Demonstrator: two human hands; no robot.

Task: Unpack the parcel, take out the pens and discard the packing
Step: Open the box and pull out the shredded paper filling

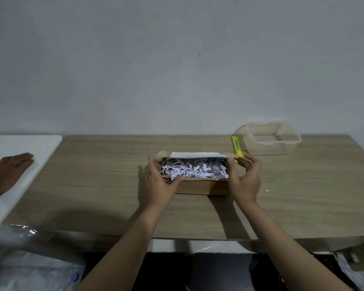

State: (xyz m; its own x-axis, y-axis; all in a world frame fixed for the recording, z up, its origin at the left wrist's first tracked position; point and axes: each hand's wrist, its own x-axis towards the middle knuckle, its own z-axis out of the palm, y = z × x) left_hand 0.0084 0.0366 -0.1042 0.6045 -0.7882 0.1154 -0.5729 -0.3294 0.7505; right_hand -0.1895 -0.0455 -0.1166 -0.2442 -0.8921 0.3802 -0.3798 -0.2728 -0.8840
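Note:
A brown cardboard parcel (pixel 200 186) lies open in the middle of the wooden table (pixel 93 185). It is filled with shredded white and black paper (pixel 194 170); no pens show. My left hand (pixel 159 181) holds the parcel's left end, thumb resting on the shreds. My right hand (pixel 245 179) holds the right end, its fingers on the right flap.
A yellow-green utility knife (pixel 236 147) lies just behind the parcel's right end. A clear plastic container (pixel 269 138) stands at the back right. Another person's hand (pixel 11 168) rests on a white table (pixel 19 143) at left. Plastic bags (pixel 29 269) lie below the front edge.

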